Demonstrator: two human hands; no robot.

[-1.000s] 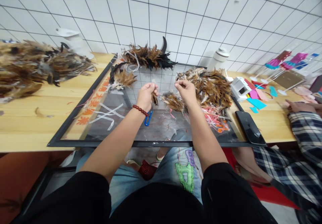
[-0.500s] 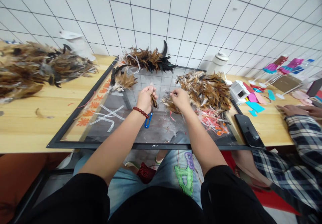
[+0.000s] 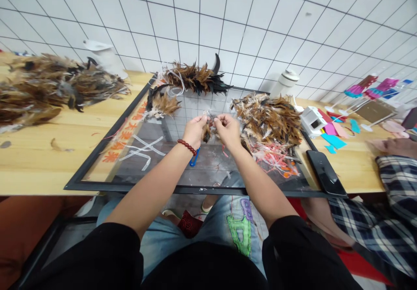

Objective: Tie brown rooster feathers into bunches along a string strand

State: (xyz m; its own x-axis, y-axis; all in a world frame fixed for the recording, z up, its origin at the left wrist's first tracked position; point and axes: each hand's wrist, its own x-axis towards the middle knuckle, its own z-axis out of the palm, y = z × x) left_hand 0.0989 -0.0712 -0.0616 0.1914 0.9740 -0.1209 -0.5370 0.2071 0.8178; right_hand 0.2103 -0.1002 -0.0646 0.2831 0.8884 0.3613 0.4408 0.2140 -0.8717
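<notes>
Over the middle of a black-framed glass panel [image 3: 169,168], my two hands meet. My left hand [image 3: 194,131], with a red bead bracelet at the wrist, is closed on a small bunch of brown feathers [image 3: 206,134] that hangs below its fingers. Close against it, my right hand [image 3: 227,129] pinches greyish fluffy feather ends at the top of the bunch. Under my left wrist lies a blue tool [image 3: 194,157], partly covered. Right of my hands is a big heap of brown feathers [image 3: 267,118], with pink and white shredded strips [image 3: 272,156] in front.
Feather bundles [image 3: 195,76] lie along the panel's back edge; more feathers [image 3: 65,83] cover the wooden table at left. White strips [image 3: 143,148] lie on the glass. A phone [image 3: 325,172] rests at the right corner, near a white bottle [image 3: 286,81]. A co-worker's plaid sleeve [image 3: 397,177] is at right.
My right hand has moved left from the feather heap to my left hand, and its fingers now touch the bunch. The view has shifted slightly.
</notes>
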